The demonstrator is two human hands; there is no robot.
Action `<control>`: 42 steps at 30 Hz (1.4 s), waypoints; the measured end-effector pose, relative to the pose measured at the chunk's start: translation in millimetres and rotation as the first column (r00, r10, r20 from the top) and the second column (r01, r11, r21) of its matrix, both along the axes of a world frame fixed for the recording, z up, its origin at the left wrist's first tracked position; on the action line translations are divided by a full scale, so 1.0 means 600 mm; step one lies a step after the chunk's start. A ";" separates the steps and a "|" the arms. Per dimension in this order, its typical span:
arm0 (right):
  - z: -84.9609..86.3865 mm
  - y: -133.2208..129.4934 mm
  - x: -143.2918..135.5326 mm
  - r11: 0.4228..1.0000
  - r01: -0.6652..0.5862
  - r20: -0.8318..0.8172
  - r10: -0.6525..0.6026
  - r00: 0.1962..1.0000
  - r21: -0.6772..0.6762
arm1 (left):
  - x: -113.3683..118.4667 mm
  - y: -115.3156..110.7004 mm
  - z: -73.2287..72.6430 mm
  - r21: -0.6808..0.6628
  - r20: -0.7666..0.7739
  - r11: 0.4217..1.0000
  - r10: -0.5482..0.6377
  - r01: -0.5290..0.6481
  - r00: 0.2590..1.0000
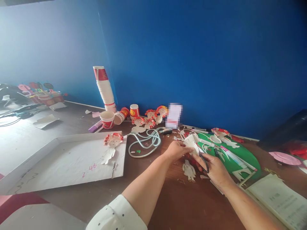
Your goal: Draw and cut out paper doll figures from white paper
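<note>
Pink handwriting, seemingly "2.46", marks the white tray (72, 163); print on the open booklet (279, 199) is too blurred to read. The brown table (148, 204) meets a blue wall (192, 57). Over the table, near the green sheet (249, 159), the left hand (177, 150) pinches the white paper piece (192, 143); beside it, the right hand (214, 169) is curled around the scissors (204, 163), its fingers closed on their handles.

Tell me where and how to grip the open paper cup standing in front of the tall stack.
Best come from above and pinch the near rim of the open paper cup: it stands mouth up. The stack behind, lying cup to its right and purple tube to its left crowd its sides.
</note>
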State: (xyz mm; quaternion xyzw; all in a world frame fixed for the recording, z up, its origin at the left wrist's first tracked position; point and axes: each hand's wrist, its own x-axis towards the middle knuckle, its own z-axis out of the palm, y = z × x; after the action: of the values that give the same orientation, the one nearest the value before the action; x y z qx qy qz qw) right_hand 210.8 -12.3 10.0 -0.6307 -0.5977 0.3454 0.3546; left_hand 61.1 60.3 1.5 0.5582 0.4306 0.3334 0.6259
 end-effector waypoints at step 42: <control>-0.012 0.017 0.015 0.965 0.261 -0.543 -0.210 0.813 0.017 | -0.011 0.021 -0.018 -0.062 0.437 0.998 0.009 0.020 0.899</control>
State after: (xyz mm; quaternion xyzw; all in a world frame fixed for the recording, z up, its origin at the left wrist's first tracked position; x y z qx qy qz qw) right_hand 220.1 -2.1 3.0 -0.5611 -0.4071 0.4337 0.5756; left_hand 54.8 72.7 -9.6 0.4497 0.2882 0.4345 0.7252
